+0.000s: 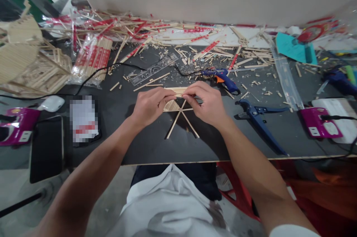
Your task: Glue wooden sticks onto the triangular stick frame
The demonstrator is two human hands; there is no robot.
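Observation:
On the dark table in front of me lies a spoked frame of wooden sticks [182, 112], with bare spokes toward me. Its left section and far section are filled with rows of sticks laid side by side. My left hand [152, 105] is closed in a pinch at the far section, thumb against fingertips. Opposite it, my right hand [206, 101] pinches in the same way, fingertips close to the left ones. A thin wooden stick [179, 96] runs between both pinches along the filled rows; the fingers partly cover it.
A blue glue gun [223, 77] lies beyond my right hand, and a blue cutter [258, 122] to its right. Packaged chopsticks [93, 57], a clear ruler [154, 69], phones [47, 148] and power strips [320, 122] surround the work. Stick offcuts litter the back.

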